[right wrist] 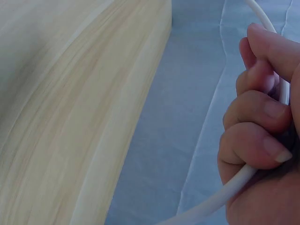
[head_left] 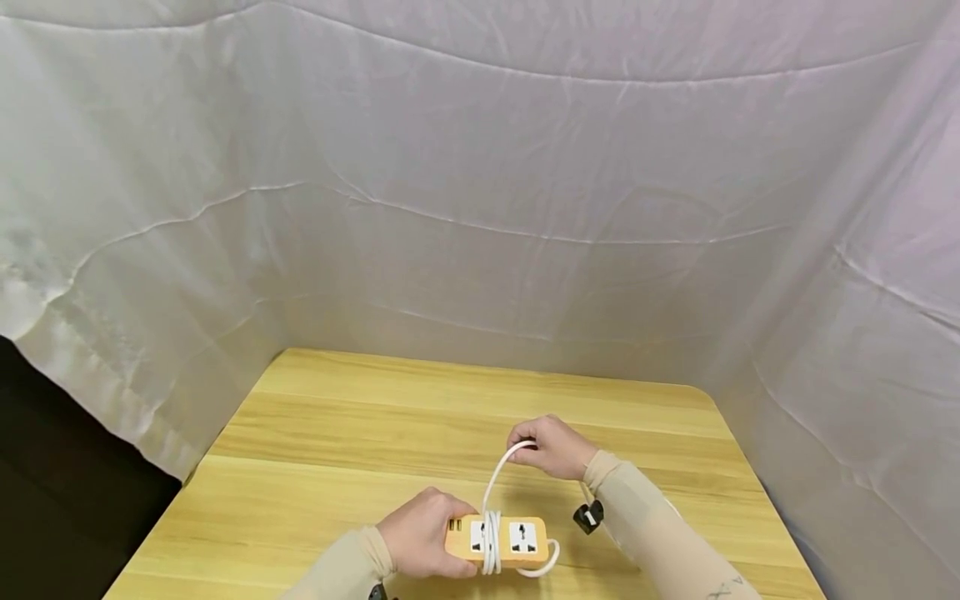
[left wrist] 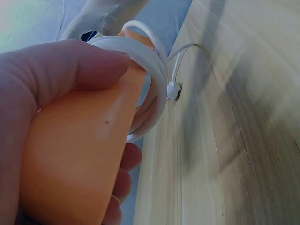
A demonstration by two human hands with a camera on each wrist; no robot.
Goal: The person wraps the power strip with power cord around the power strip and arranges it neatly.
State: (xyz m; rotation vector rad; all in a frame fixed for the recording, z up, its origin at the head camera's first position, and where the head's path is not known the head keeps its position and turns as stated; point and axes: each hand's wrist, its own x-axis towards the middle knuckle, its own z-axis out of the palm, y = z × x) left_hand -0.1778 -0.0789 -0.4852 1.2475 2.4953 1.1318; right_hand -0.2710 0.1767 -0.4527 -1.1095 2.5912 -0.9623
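Observation:
An orange power strip (head_left: 534, 527) with white sockets is gripped at its left end by my left hand (head_left: 426, 533). In the left wrist view the thumb lies along one face and fingertips curl round the far edge of the power strip (left wrist: 79, 154). Several turns of white cord (head_left: 491, 543) wrap round its middle, and a loop of cord hangs off its right end. My right hand (head_left: 553, 448), beyond the strip and to the right, holds the cord in an arc. Curled fingers close round the cord (right wrist: 220, 199) in the right wrist view.
Wood-grain table (head_left: 337, 425) lies under both hands. A plug (left wrist: 174, 90) on the white cord rests on the tabletop in the left wrist view. Pale fabric curtains (head_left: 480, 250) enclose the table's back and sides; a dark gap (head_left: 67, 483) shows at left.

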